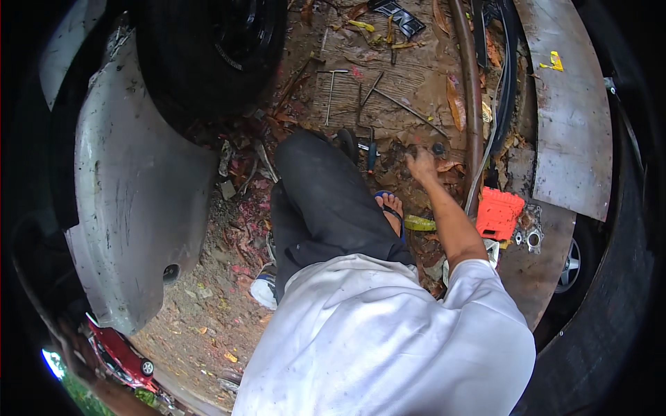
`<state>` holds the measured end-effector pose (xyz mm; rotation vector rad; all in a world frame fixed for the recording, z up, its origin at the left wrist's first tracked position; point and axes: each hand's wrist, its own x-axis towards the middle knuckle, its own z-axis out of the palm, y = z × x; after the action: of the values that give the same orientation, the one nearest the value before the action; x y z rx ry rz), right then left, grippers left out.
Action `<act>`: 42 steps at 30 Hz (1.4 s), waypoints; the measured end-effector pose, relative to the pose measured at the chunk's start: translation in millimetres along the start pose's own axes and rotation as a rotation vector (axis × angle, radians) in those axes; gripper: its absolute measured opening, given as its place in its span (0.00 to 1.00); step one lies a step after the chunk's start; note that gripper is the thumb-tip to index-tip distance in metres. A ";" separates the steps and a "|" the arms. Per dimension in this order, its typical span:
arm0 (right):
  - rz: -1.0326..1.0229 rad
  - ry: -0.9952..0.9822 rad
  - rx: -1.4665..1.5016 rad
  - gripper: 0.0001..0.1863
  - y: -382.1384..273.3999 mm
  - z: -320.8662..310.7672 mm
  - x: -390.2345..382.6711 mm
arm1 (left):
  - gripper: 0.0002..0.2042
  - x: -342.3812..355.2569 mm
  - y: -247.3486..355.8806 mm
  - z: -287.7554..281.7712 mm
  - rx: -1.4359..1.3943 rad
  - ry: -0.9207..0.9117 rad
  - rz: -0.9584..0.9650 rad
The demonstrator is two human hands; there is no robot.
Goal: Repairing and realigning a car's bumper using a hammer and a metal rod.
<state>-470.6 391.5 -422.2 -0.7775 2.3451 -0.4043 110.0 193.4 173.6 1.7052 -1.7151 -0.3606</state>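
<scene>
My right hand point(422, 166) reaches down to the littered ground, its fingers bent among small dark bits; what they hold, if anything, cannot be made out. Right beside it lies a small round black part point(438, 148). To its left, a screwdriver point(372, 158) with a dark teal handle rests close to my knee. Farther off are a T-handled wrench point(331, 93), a cranked bar point(363, 114) and a long thin metal rod point(409, 112). At the lower left rim my left hand point(73, 344) is dark and blurred, its fingers not distinguishable.
A detached grey car panel point(132, 173) and a black tyre point(208, 55) stand to the left. On the right are a rusty pipe point(472, 104), a red plastic case point(499, 213), a metal flange part point(531, 229) and a metal sheet point(572, 104). A red car point(121, 353) appears lower left.
</scene>
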 end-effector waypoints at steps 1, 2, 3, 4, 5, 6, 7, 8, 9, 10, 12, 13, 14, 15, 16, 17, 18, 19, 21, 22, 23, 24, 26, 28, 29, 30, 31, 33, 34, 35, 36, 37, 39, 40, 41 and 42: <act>0.004 0.031 -0.079 0.26 -9.2 8.6 6.3 | 0.22 -7.6 15.8 23.2 0.053 0.036 -0.115; -0.087 0.022 -0.079 0.26 -19.5 20.2 12.9 | 0.22 -13.4 31.1 46.2 0.121 0.052 -0.253; -0.111 0.018 0.004 0.25 -25.8 31.9 10.3 | 0.22 -22.6 46.6 60.4 0.121 0.120 -0.394; -0.097 -0.081 0.013 0.24 -36.2 44.2 17.4 | 0.22 -36.2 62.7 65.0 0.248 0.101 -0.453; -0.136 -0.146 0.127 0.22 -43.1 60.9 22.7 | 0.25 -44.0 65.9 79.6 -0.089 0.134 -0.390; -0.202 -0.167 0.067 0.24 -41.9 75.8 32.9 | 0.26 -46.7 75.7 82.1 -0.045 0.094 -0.312; -0.195 -0.104 0.027 0.29 -36.1 95.1 43.3 | 0.26 -41.6 82.2 81.6 -0.182 -0.075 -0.345; -0.173 -0.048 -0.036 0.36 -23.6 116.0 56.3 | 0.26 -41.0 86.9 80.0 -0.223 -0.170 -0.305; -0.134 -0.048 -0.107 0.37 -12.3 134.5 70.4 | 0.27 -38.8 90.7 73.2 -0.288 -0.274 -0.224; -0.137 -0.045 -0.158 0.36 2.7 155.1 86.7 | 0.26 -37.4 92.4 69.5 -0.340 -0.324 -0.228; -0.337 -0.109 -0.220 0.33 29.8 189.7 114.8 | 0.27 -41.4 93.1 66.0 -0.207 -0.272 -0.269; -0.510 -0.014 -0.325 0.33 38.5 201.5 123.6 | 0.27 -42.6 92.7 66.5 -0.226 -0.335 -0.246; -0.345 -0.151 -0.152 0.31 46.0 204.7 132.9 | 0.27 -44.4 90.8 68.4 -0.224 -0.333 -0.224; -0.162 -0.251 0.010 0.30 48.2 205.5 138.1 | 0.26 -47.8 88.8 71.6 -0.220 -0.285 -0.240; -0.090 -0.275 -0.004 0.30 48.4 201.0 139.7 | 0.25 -47.4 85.9 75.5 -0.301 -0.325 -0.217; -0.084 -0.273 -0.027 0.30 43.2 193.7 139.5 | 0.22 -49.2 83.1 77.6 -0.315 -0.311 -0.207; -0.082 -0.281 -0.042 0.29 38.1 183.1 136.1 | 0.22 -51.2 79.9 78.2 -0.268 -0.256 -0.232; -0.083 -0.281 -0.045 0.29 29.7 171.7 131.7 | 0.21 -53.1 76.7 77.9 -0.285 -0.271 -0.224; -0.087 -0.277 -0.041 0.29 13.6 151.2 119.8 | 0.20 -59.8 71.3 74.0 -0.347 -0.302 -0.206; -0.089 -0.278 -0.037 0.29 6.5 142.7 114.0 | 0.20 -65.5 69.5 70.8 -0.307 -0.257 -0.224; -0.092 -0.279 -0.025 0.29 -0.2 136.3 109.1 | 0.21 -71.8 68.2 67.7 -0.293 -0.220 -0.234; -0.093 -0.272 -0.025 0.28 -4.5 130.8 104.8 | 0.22 -78.3 67.1 64.9 -0.313 -0.224 -0.240; -0.097 -0.264 -0.006 0.28 -8.8 124.8 99.4 | 0.26 -90.5 65.2 58.9 -0.224 -0.116 -0.282; -0.099 -0.257 0.024 0.28 -6.9 123.2 95.5 | 0.23 -97.8 61.1 57.5 0.083 -0.019 -0.024; -0.104 -0.254 0.041 0.27 -5.1 122.5 93.2 | 0.21 -100.7 58.7 55.9 0.281 0.082 -0.032; -0.109 -0.250 0.056 0.27 -4.0 121.7 90.2 | 0.19 -102.8 55.7 54.9 0.459 0.133 0.007; -0.120 -0.247 0.075 0.27 -5.1 119.5 87.1 | 0.17 -101.1 51.8 54.4 0.477 0.230 0.143; -0.151 -0.236 0.133 0.27 -16.9 107.9 77.8 | 0.15 -97.7 43.7 51.7 0.628 0.343 0.090; -0.179 -0.223 0.177 0.27 -29.9 98.1 70.3 | 0.14 -95.4 39.4 51.0 0.654 0.386 0.108; -0.229 -0.201 0.234 0.26 -48.4 84.8 60.6 | 0.14 -93.0 35.3 50.2 0.655 0.425 0.125; -0.294 -0.156 0.302 0.26 -72.4 66.8 50.2 | 0.14 -90.9 31.3 49.8 0.725 0.471 0.147; -0.322 -0.041 0.367 0.26 -101.9 44.7 37.4 | 0.13 -89.6 27.6 49.6 0.777 0.478 0.183; -0.485 -0.003 0.587 0.21 -174.4 -12.5 3.4 | 0.13 -86.4 20.8 47.8 0.816 0.572 0.118; -0.483 -0.091 0.767 0.20 -221.2 -41.2 -18.1 | 0.12 -86.2 17.5 47.5 0.831 0.605 0.111; -0.727 -0.043 0.847 0.19 -260.5 -69.0 -51.2 | 0.10 -87.0 14.3 46.8 0.829 0.643 0.119; -0.940 -0.135 0.849 0.18 -303.4 -96.4 -84.9 | 0.10 -88.6 11.0 46.5 0.835 0.662 0.079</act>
<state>-349.7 216.3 -170.7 -1.3233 1.3037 -1.5353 64.0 267.1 122.9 1.9613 -1.4723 0.9893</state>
